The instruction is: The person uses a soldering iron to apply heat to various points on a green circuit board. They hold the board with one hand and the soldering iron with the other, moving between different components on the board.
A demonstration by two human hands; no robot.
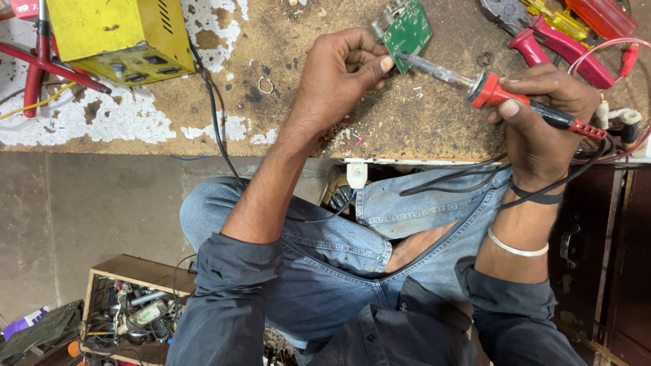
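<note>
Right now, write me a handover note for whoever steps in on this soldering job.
Left hand: pinches the small green circuit board by its edge, tilted up off the worn workbench.
Right hand: grips the red-handled soldering iron, tip on the board's lower edge.
Cord runs across the lap.
Pliers lie top right, yellow metal box top left.
Done: cannot tell which joints are finished.
Left: probably the joint under the tip.

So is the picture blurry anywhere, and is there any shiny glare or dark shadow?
Head view: even, soft light, no strong glare; the left hand holding the green circuit board and the right hand holding the soldering iron look sharp. The worn bench top shows only faint shadows, and the box of parts sits in dimmer light.
</note>
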